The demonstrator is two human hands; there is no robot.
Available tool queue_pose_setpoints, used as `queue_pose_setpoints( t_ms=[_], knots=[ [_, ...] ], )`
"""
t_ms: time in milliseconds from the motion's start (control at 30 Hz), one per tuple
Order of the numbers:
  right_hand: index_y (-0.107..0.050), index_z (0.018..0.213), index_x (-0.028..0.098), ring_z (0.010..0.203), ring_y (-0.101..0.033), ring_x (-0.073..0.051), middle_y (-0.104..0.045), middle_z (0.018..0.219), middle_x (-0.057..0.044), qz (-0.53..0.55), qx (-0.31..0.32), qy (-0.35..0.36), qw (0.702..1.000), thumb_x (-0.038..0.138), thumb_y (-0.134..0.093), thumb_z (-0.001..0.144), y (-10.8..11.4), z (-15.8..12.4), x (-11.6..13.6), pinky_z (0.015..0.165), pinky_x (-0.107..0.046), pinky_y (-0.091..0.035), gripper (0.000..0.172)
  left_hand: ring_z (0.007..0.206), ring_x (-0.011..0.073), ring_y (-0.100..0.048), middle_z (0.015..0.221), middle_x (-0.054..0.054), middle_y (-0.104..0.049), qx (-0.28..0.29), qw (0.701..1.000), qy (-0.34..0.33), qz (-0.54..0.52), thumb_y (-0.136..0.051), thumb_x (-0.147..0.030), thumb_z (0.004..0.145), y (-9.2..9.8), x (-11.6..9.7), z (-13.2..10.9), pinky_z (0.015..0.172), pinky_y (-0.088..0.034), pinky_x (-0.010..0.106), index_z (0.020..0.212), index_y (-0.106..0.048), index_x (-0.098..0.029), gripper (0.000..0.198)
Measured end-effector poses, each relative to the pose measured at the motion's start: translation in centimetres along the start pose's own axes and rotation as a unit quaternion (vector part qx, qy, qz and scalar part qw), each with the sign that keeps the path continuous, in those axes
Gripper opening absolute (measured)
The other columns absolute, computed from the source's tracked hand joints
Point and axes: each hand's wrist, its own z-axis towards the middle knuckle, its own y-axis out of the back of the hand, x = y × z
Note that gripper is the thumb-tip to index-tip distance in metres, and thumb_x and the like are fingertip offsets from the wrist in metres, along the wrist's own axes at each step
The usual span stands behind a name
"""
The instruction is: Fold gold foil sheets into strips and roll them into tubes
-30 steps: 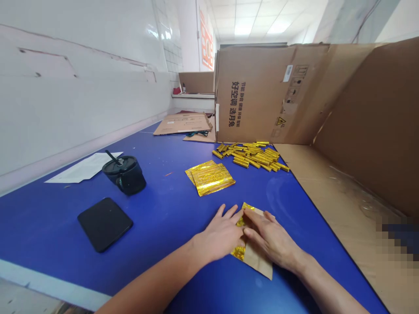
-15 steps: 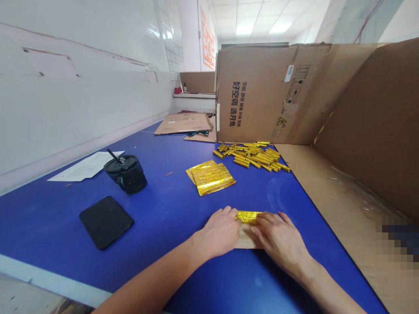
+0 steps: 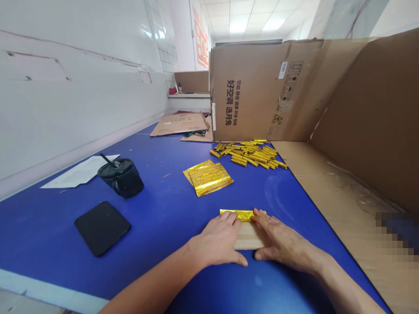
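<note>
On the blue table (image 3: 163, 218) lies a sheet of gold foil paper (image 3: 244, 231), brown side up, with a gold strip folded over along its far edge. My left hand (image 3: 218, 240) presses its left part with fingers curled down on it. My right hand (image 3: 278, 237) presses the right part, fingers flat on the sheet. Beyond them sits a small stack of flat gold foil sheets (image 3: 207, 177). Farther back lies a heap of rolled gold sticks (image 3: 250, 155).
A black lidded cup with a straw (image 3: 120, 176), a black phone (image 3: 102, 226) and a white paper (image 3: 80, 171) lie at the left. Large open cardboard (image 3: 294, 96) walls the back and right side. Flat cardboard pieces (image 3: 181, 123) rest at the far end.
The foil sheet has turned from a slant to lie square to me, and its far edge is folded over into a gold strip. Both hands shifted slightly with it.
</note>
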Motion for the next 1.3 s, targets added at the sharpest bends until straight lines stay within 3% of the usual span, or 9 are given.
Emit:
queue_pose_setpoints(
  t_ms=[133,267,433,533,767,1000,1133,1300],
  knots=[
    [-0.029,0.129,0.008,0.125,-0.019,-0.021,-0.023,0.137,-0.015,0.009,0.028,0.0,1.0,0.023,-0.058,0.059,0.7,-0.5,0.0,0.102,-0.034,-0.016,0.077,0.105,0.0269,-0.042,0.11,0.012,-0.048,0.019,1.0,0.006,-0.013,-0.063,-0.051,0.056,0.4,0.0,-0.2,0.088,-0.035,0.036,0.106,-0.043,-0.012,0.066],
    [-0.045,0.116,0.015,0.122,-0.029,-0.018,-0.035,0.133,-0.01,0.031,-0.011,0.036,0.999,0.011,-0.045,0.063,1.0,-0.9,-0.3,0.1,-0.033,-0.023,0.054,0.101,0.0242,-0.045,0.108,0.012,-0.049,0.027,0.999,0.008,-0.016,-0.056,-0.039,0.065,0.7,0.2,-0.3,0.087,-0.035,0.034,0.104,-0.044,-0.011,0.049],
    [-0.058,0.094,0.021,0.124,-0.025,-0.018,-0.045,0.126,-0.004,0.099,0.002,0.092,0.991,0.023,-0.044,0.077,1.5,-0.9,-0.9,0.097,-0.034,-0.028,0.022,0.099,0.0201,-0.046,0.101,0.008,-0.054,0.015,0.999,-0.017,-0.038,-0.044,-0.027,0.076,1.1,1.0,0.0,0.084,-0.038,0.03,0.095,-0.05,-0.014,0.024],
    [-0.062,0.087,0.021,0.123,-0.027,-0.017,-0.048,0.124,-0.004,0.12,0.008,0.103,0.987,0.035,-0.037,0.084,1.6,-0.7,-1.2,0.097,-0.032,-0.028,0.029,0.094,0.0171,-0.049,0.094,0.004,-0.057,0.008,0.998,-0.028,-0.063,-0.037,-0.026,0.082,1.2,1.6,0.3,0.082,-0.038,0.028,0.083,-0.055,-0.016,0.021],
    [-0.056,0.064,0.019,0.1,-0.052,-0.018,-0.06,0.105,-0.006,0.125,-0.097,0.052,0.986,0.032,-0.041,0.082,0.9,0.3,-1.3,0.081,-0.029,-0.041,0.027,0.081,0.0147,-0.052,0.078,0.002,-0.06,-0.037,0.996,0.036,-0.067,-0.037,-0.026,0.084,0.4,2.1,1.1,0.074,-0.04,0.025,0.071,-0.056,-0.016,0.025],
    [-0.053,0.064,0.02,0.093,-0.053,-0.018,-0.06,0.097,-0.005,0.107,-0.141,0.059,0.983,0.029,-0.047,0.078,0.4,0.5,-1.1,0.077,-0.029,-0.042,0.017,0.081,0.0172,-0.052,0.083,0.003,-0.06,-0.038,0.999,0.019,-0.008,-0.048,-0.023,0.076,-0.3,1.9,1.0,0.073,-0.041,0.027,0.073,-0.054,-0.015,0.01],
    [-0.056,0.071,0.02,0.087,-0.054,-0.017,-0.059,0.097,-0.005,0.066,-0.144,0.067,0.985,0.026,-0.036,0.084,0.4,0.5,-1.1,0.078,-0.03,-0.041,0.024,0.083,0.0182,-0.052,0.083,0.004,-0.059,-0.039,0.999,0.011,-0.009,-0.048,-0.03,0.077,-0.2,1.7,0.9,0.073,-0.042,0.028,0.075,-0.054,-0.015,0.016],
    [-0.055,0.066,0.02,0.085,-0.053,-0.017,-0.058,0.098,-0.004,0.007,-0.15,0.056,0.987,0.027,-0.043,0.08,-0.2,0.8,-1.2,0.077,-0.03,-0.041,0.02,0.082,0.0181,-0.051,0.08,0.004,-0.059,-0.048,0.998,0.029,0.002,-0.044,-0.028,0.08,-0.4,1.3,1.1,0.074,-0.041,0.029,0.072,-0.054,-0.015,0.018]
  ],
)
